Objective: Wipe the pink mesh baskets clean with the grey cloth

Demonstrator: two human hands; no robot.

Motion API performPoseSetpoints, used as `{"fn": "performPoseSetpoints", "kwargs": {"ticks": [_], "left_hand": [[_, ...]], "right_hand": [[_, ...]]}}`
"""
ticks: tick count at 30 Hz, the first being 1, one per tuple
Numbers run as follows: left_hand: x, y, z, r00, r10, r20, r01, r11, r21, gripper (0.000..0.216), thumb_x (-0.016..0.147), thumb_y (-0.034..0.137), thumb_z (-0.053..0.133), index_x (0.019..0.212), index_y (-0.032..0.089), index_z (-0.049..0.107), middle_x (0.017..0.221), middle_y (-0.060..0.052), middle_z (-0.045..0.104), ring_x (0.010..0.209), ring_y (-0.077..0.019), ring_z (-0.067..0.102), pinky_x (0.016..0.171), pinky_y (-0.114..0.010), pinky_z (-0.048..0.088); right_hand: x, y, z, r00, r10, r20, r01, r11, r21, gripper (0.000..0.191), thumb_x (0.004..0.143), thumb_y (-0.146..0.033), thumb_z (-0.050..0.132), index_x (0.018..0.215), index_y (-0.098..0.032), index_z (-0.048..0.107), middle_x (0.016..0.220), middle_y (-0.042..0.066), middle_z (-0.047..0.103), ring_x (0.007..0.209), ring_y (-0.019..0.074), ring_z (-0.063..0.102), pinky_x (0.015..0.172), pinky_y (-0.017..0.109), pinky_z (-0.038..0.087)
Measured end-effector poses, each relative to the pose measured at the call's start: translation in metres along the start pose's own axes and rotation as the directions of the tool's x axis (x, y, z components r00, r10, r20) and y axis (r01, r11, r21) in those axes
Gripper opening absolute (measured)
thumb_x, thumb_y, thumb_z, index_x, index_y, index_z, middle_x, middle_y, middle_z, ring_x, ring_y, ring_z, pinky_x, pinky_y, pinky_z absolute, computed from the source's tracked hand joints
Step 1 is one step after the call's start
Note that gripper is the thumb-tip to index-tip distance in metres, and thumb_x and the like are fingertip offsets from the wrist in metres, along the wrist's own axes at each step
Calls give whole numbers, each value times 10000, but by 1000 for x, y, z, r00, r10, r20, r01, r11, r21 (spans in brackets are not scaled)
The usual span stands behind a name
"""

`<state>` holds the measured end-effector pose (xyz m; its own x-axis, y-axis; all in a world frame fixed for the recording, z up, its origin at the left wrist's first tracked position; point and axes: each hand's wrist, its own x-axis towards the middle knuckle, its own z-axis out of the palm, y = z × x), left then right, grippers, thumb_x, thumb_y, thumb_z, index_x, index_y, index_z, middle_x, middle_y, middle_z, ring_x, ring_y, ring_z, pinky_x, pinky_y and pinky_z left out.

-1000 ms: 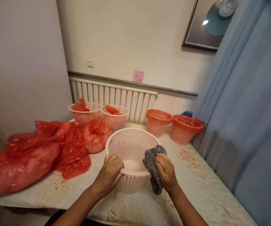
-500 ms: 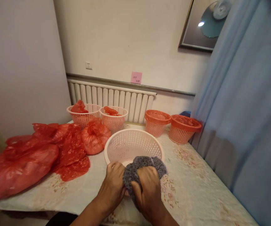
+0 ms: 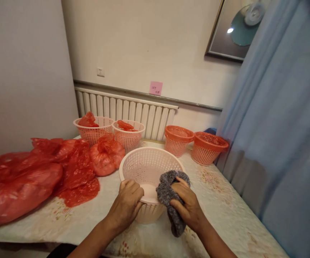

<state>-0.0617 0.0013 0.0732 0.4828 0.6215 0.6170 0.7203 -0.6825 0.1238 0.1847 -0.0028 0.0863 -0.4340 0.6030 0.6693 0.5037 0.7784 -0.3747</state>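
A pale pink perforated basket (image 3: pixel 146 165) stands on the table in front of me. My left hand (image 3: pixel 126 204) grips its near rim, fingers curled over the edge. My right hand (image 3: pixel 188 208) is closed on a grey cloth (image 3: pixel 168 195), which is pressed against the basket's near right rim and hangs down its outer side.
Red plastic bags (image 3: pixel 36 175) lie heaped on the left of the flowered tablecloth (image 3: pixel 225 215). Two pale baskets (image 3: pixel 112 130) holding red bags and two orange baskets (image 3: pixel 195 143) stand at the back by the radiator. A blue curtain (image 3: pixel 278 125) hangs at the right.
Half a second ago both hands were bunched together on the cloth at the near rim. Now my right hand has slid right with the cloth, and my left hand holds the rim alone.
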Motion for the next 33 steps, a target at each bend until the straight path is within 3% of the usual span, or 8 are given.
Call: {"fn": "performPoseSetpoints", "kwargs": {"ticks": [3,6,9,11,14,16,25,33], "left_hand": [[-1,-3,0,1000,7,-1,-7,1000,-10,154,817,105,495,692,187,459,740,-21,520,767,-207,448,774,-389,351],[0,-4,0,1000,11,-7,-11,1000,-25,171,835,118,483,680,184,454,722,-17,509,755,-199,441,778,-384,348],[1,-5,-2,1000,10,-13,-11,999,-40,201,884,182,447,684,183,464,714,-15,504,747,-194,435,775,-381,345],[3,-5,-3,1000,14,-28,-15,998,-58,273,914,338,434,691,185,475,716,-14,503,744,-195,432,769,-381,344],[6,-5,-7,998,-4,-65,-4,992,-124,507,855,638,314,678,191,477,704,-10,494,734,-198,433,751,-380,346],[7,-3,-9,997,-33,-73,20,986,-166,586,820,703,234,661,193,475,692,-6,489,727,-194,439,749,-377,348],[7,3,-7,993,-39,-115,25,992,-121,470,867,584,394,628,186,472,669,-6,519,715,-185,456,747,-369,340],[3,3,-4,993,-45,-107,33,993,-113,418,862,541,454,646,184,483,692,-18,548,735,-196,463,783,-394,341]], "right_hand": [[-1,28,-13,993,115,-31,-112,992,62,218,880,-335,476,985,-216,626,928,30,652,926,200,595,1088,462,251],[1,56,-22,952,291,-94,-277,951,139,262,842,-361,518,1000,-207,659,1029,49,665,1055,242,573,1048,429,324],[8,73,-27,901,425,-87,-396,888,231,302,810,-379,536,1009,-188,660,1006,58,677,977,248,601,905,386,446],[14,77,-29,882,468,-59,-440,861,255,306,803,-385,530,986,-174,655,939,50,683,875,228,614,808,346,476],[20,73,-28,865,498,-60,-475,851,223,289,802,-380,524,959,-172,650,907,34,680,843,213,607,781,318,459],[22,68,-27,855,514,-71,-494,848,192,279,807,-372,512,954,-177,646,908,30,678,853,214,603,785,315,447],[39,81,-31,848,518,-109,-528,843,-98,298,805,-364,436,935,-190,641,887,30,682,829,208,602,757,309,436],[101,112,-23,874,485,-32,-469,824,-318,181,773,-251,484,738,-172,643,792,66,673,772,213,581,740,321,405]]}}
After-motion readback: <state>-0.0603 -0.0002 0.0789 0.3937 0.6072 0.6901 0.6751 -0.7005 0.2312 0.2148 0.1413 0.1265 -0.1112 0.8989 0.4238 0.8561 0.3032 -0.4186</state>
